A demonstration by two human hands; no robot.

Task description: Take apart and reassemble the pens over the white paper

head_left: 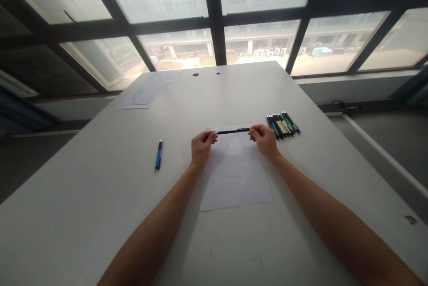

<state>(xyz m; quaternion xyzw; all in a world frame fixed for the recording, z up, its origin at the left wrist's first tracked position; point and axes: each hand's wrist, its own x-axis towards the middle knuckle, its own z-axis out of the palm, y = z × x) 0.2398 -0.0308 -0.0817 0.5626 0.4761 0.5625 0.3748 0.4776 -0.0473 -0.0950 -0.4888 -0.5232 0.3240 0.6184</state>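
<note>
A black pen (233, 131) is stretched level between my two hands, above the far end of a white sheet of paper (237, 174). My left hand (203, 147) pinches its left tip, and my right hand (265, 140) pinches its right end. Just beyond my right hand, several pens (283, 124) with black, green, yellow and white parts lie side by side on the white table (100, 188). A blue and black pen (158, 155) lies alone to the left of my left hand.
More papers (145, 91) lie at the table's far left. Two round holes, one of them (195, 75) larger, are near the far edge. A small dark object (410, 219) is at the right edge. Windows with dark frames (216, 21) stand behind the table.
</note>
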